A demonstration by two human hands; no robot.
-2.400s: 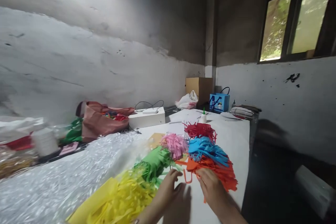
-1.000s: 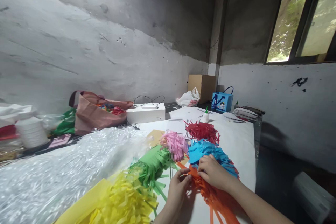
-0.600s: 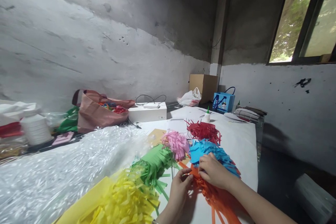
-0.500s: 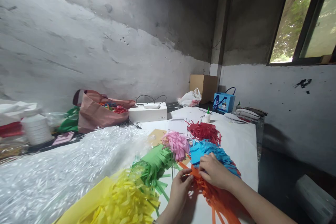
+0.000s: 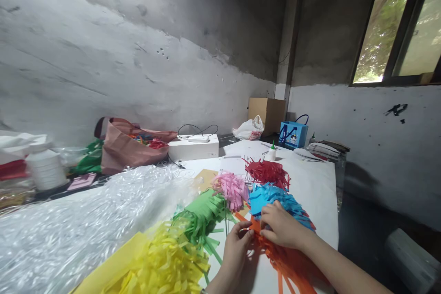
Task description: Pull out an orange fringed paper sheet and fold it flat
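L hand (image 5: 237,245) and R hand (image 5: 280,227) meet on the near end of the orange fringed paper (image 5: 287,262), low on the counter (image 5: 317,188). L fingers are pinched on its tip, R fingers curled down over it. Vs. 2.4 s ago both hands lay just before it. In the last 0.6 s approx. no move, so the hold looks settled. Behind: green fringe (image 5: 201,216), blue fringe (image 5: 272,196), pink fringe (image 5: 232,188).

Here we go: our left hand (image 5: 237,245) just left of the orange paper fringe (image 5: 289,262), our right hand (image 5: 280,229) over it, both bare. Our forearms (image 5: 330,266) are bare too. Left of the fringe, at our wrist, a pale sliver (image 5: 202,291), too small to identify.
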